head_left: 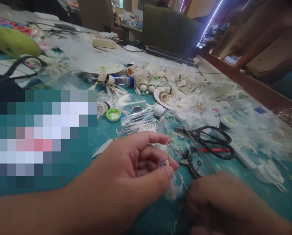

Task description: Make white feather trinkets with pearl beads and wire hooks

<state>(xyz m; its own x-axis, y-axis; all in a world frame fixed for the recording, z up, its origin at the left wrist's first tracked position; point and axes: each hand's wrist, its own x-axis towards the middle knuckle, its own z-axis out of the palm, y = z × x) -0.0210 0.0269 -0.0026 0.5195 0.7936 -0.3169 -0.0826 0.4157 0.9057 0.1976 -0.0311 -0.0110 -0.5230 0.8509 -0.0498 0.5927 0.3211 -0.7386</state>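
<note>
My left hand point(136, 166) is closed, thumb and fingers pinching a small translucent white ornament point(174, 189) with thin wire. Tiny pearl-like beads sit at the index fingertip. Close beside it, my right hand point(224, 202) is curled and blurred by motion; thin dark strands run near its fingers, and what it grips is unclear. Just beyond the hands lie black-handled scissors point(209, 137) and dark pliers point(191, 161). Strings of grey beads point(141, 117) and a pile of white feather pieces point(146, 126) are past my left hand.
Shuttlecocks point(143, 85), a paper plate point(169, 99) and a green paint lid point(113, 114) crowd the teal mat point(92, 130). A bottle point(121, 80) lies behind them. A green fruit point(15, 42) is far left, a keyboard point(167, 54) at the back. One patch at left is pixelated.
</note>
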